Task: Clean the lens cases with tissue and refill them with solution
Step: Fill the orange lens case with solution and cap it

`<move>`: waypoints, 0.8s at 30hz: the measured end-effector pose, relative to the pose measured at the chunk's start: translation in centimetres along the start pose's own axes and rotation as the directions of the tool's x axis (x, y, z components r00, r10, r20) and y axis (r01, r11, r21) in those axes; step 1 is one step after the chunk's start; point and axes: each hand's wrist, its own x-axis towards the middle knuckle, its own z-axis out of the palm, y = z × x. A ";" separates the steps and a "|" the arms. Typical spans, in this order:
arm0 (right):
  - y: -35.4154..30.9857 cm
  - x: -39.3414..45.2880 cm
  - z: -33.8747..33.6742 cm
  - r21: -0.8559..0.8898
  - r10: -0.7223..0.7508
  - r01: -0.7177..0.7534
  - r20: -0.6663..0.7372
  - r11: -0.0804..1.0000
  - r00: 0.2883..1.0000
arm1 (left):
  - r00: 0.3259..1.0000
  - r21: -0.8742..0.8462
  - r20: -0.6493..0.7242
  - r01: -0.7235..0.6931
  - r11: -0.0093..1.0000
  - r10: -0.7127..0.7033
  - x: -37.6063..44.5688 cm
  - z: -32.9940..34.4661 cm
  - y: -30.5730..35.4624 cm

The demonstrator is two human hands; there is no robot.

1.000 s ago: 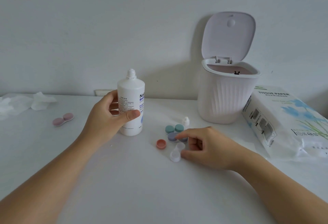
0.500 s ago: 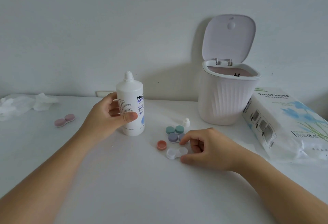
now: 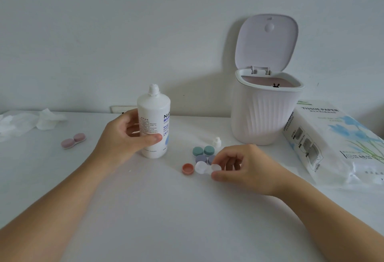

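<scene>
My left hand [image 3: 122,137] grips the upright bottle [image 3: 154,124]. My right hand [image 3: 243,166] pinches the clear lens case [image 3: 204,168] on the surface [image 3: 166,209].

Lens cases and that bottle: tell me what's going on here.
A person's left hand grips the uncapped solution bottle, standing upright on the table. The right hand pinches one end of the clear lens case, which lies flat beside a coral cap. Green and purple cases sit just behind.
</scene>
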 end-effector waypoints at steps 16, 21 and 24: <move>-1.1 -0.2 -0.8 0.257 -0.010 0.047 -0.144 0.965 0.990 | 0.917 0.502 0.066 -0.372 0.781 0.394 -0.7 0.7 0.7; -1.2 -0.3 -0.9 0.271 -0.007 0.050 -0.154 0.961 0.988 | 0.884 0.568 0.120 -0.434 0.700 0.451 -0.4 0.7 0.0; -1.1 -0.3 -1.0 0.276 0.001 0.042 -0.152 0.960 0.988 | 0.866 0.595 0.148 -0.464 0.656 0.478 -0.4 0.8 -0.1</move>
